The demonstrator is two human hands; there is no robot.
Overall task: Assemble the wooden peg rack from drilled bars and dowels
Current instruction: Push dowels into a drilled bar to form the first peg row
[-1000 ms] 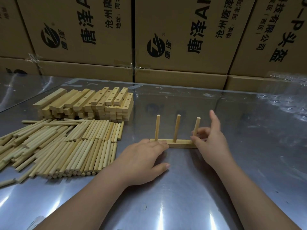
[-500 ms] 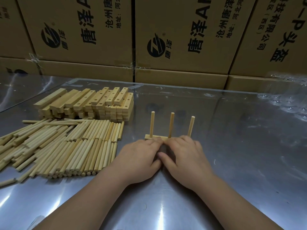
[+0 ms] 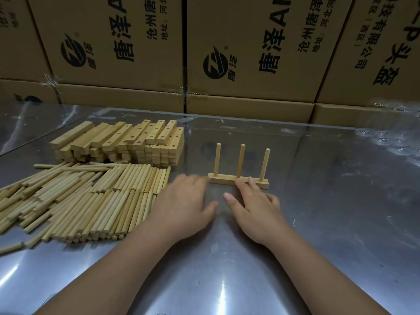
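Head view. A pale wooden peg rack [image 3: 240, 164] stands near the middle of a shiny grey metal counter [image 3: 329, 212]. The rack consists of a flat rectangular wooden base bar [image 3: 223, 180] lying on the counter and three round wooden pegs [image 3: 218, 160], which stand upright in a row along it, the rightmost leaning slightly.

The left hand [image 3: 184, 201] lies palm down just beside the left end of the base bar. Its grip is slack, with the fingers extended and holding nothing. The hand is blurred, so contact with the bar cannot be told. The right hand [image 3: 256, 208] lies palm down in front of the rack. Its grip is likewise spread and holds nothing, and its straight fingers [image 3: 241, 186] reach the front face of the base bar between the middle and right pegs.

To the left of the hands a heap of loose pale round wooden dowels [image 3: 91, 196] lies flat on the counter. Behind the heap sits a stack of pale drilled wooden bars [image 3: 127, 142]. Brown cardboard boxes [image 3: 113, 42] with black printing form a wall along the far edge of the counter. Crinkled clear plastic film [image 3: 397, 137] lies at the far right.
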